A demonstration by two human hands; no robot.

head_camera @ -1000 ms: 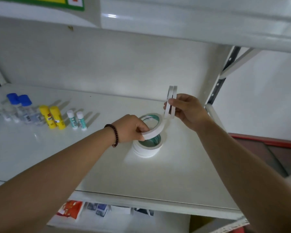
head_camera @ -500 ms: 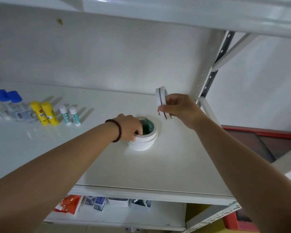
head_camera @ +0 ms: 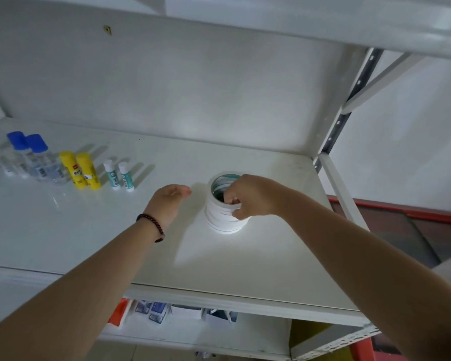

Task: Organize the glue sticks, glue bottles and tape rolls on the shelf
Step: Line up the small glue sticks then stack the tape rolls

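A stack of several white tape rolls (head_camera: 220,220) stands on the white shelf (head_camera: 258,256), right of centre. My right hand (head_camera: 250,196) grips the stack's top rolls, fingers inside the core and thumb on the outer side. My left hand (head_camera: 168,201), with a dark bead bracelet on the wrist, hovers just left of the stack with fingers apart, holding nothing. At the left stand two blue-capped clear glue bottles (head_camera: 37,157), two yellow glue sticks (head_camera: 80,170) and two small teal-and-white glue sticks (head_camera: 119,175) in a row.
The shelf above (head_camera: 297,19) overhangs close overhead. A perforated upright post (head_camera: 341,110) and brace bound the right side. Packets (head_camera: 151,311) lie on the lower shelf. Bare shelf surface lies between the glue sticks and the tape.
My right hand brought its two upright rolls down onto the stack, which is now taller. My left hand let go of the stack and drew back to the left, opening.
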